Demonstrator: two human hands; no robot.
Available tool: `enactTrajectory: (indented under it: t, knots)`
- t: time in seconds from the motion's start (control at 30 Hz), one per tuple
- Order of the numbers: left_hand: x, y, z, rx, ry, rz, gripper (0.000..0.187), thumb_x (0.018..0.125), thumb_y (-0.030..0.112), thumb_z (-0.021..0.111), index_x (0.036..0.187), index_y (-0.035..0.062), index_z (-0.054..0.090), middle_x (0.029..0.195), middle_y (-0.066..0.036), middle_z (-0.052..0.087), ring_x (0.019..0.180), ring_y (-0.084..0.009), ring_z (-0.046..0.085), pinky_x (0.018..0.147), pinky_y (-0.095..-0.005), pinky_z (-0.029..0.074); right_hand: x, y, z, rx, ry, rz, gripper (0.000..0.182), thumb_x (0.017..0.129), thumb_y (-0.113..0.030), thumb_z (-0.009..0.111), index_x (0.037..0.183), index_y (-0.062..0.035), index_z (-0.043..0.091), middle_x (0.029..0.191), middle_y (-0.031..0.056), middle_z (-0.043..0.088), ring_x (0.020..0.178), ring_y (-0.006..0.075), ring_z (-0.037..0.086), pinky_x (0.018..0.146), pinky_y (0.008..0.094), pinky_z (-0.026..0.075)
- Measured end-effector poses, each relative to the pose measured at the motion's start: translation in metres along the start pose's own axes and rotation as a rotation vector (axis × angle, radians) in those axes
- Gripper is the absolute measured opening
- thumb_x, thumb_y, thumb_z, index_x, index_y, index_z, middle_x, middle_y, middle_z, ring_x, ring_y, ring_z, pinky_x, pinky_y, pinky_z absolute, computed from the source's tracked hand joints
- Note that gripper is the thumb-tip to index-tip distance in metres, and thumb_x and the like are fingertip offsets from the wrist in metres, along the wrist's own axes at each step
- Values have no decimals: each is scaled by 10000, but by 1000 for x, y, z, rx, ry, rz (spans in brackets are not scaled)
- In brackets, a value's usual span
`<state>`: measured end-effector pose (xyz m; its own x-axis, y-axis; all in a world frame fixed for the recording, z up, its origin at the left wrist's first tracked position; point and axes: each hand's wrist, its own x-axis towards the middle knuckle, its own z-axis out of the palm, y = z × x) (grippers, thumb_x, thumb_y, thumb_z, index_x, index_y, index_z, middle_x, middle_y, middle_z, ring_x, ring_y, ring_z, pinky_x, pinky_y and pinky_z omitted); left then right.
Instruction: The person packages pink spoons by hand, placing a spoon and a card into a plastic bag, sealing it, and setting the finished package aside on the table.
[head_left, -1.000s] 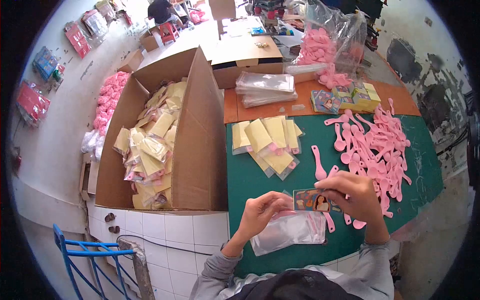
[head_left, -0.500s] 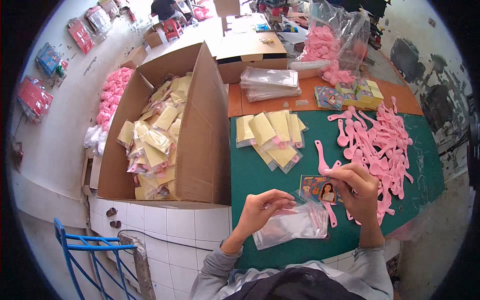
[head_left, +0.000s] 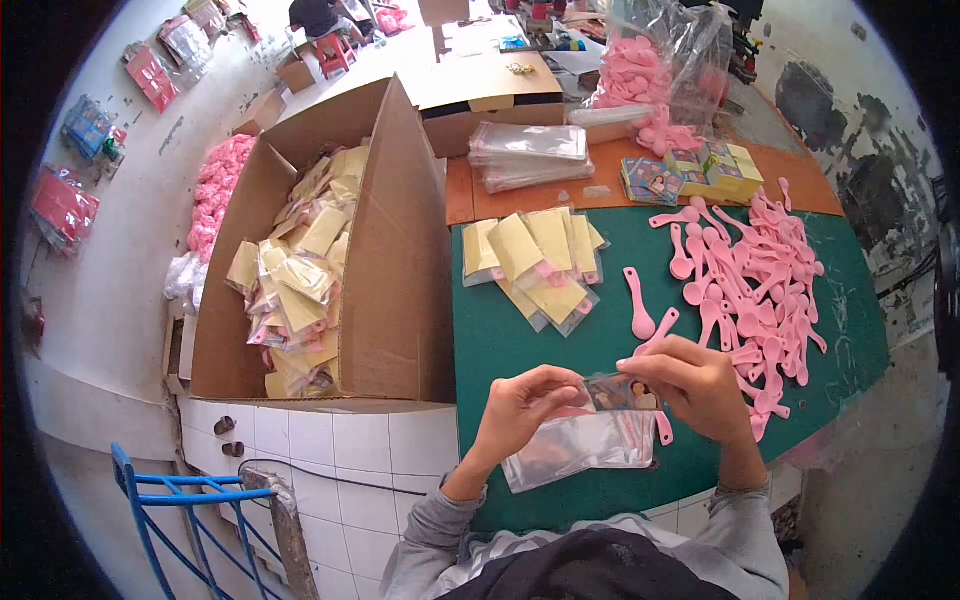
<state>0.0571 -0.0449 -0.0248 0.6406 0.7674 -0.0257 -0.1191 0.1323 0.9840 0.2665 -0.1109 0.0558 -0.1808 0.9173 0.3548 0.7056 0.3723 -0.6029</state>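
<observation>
My right hand (head_left: 708,392) pinches a small printed card (head_left: 622,393) with a picture of a person on it. The card's left end is right at the fingertips of my left hand (head_left: 522,408), where it overlaps a clear plastic bag. Thumb and fingers of the left hand are closed on that bag's edge. Below both hands lies a stack of clear plastic bags (head_left: 580,452) on the green table top (head_left: 560,365). A loose pink spoon (head_left: 638,305) rests beyond my hands, and another pink spoon (head_left: 662,328) lies close to my right fingers.
A heap of pink spoons (head_left: 760,290) covers the table's right side. Filled packets (head_left: 550,245) lie at the back left. Behind them are more clear bags (head_left: 530,150) and card stacks (head_left: 735,175). A large cardboard box (head_left: 400,270) of packets stands left. A person (head_left: 325,15) sits far off.
My right hand has moved left with the card, bringing it to the bag at my left fingers. A spoon near the right hand shows more fully. The whole view has shifted slightly.
</observation>
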Motion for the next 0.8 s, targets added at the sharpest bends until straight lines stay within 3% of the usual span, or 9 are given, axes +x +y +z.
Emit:
enactTrajectory:
  t: [0.27,0.37,0.47,0.57,0.7,0.8]
  knots:
    - [2,4,10,303,-124,89,169,829,56,633,979,-20,637,863,-67,690,789,-107,653,717,-248,532,-1,1,11,2,-214,-57,300,740,-24,654,1030,-33,579,844,102,603,711,246,629,625,325,517]
    - [3,7,9,289,-112,76,167,828,54,631,981,-15,636,872,-68,689,797,-120,659,721,-251,532,-4,-4,12,171,-64,116,258,763,-68,657,1015,-51,601,801,74,613,680,252,630,591,335,497]
    - [2,8,8,281,-95,62,170,830,54,629,987,-12,628,880,-73,688,810,-133,665,721,-253,532,-11,10,0,-24,-305,77,261,823,-91,603,1067,-15,551,915,136,606,772,302,624,654,367,510]
    - [1,9,13,305,-132,113,165,828,58,633,974,-14,609,886,-91,687,822,-153,673,713,-255,531,-15,10,15,-42,-410,65,313,834,-115,590,1127,-22,532,938,147,607,813,318,618,668,378,507]
    - [-3,4,20,425,-94,187,213,824,114,653,968,2,543,884,-121,683,792,-196,684,662,-274,530,-23,8,33,76,-305,129,377,822,-61,578,1194,-32,518,971,142,632,820,333,622,686,375,513]
    - [-5,5,17,549,-109,73,283,809,143,676,1003,11,518,885,-118,683,796,-204,684,651,-271,528,-26,11,33,207,-307,173,279,805,-27,581,1083,-10,598,906,156,659,737,293,653,668,337,522]
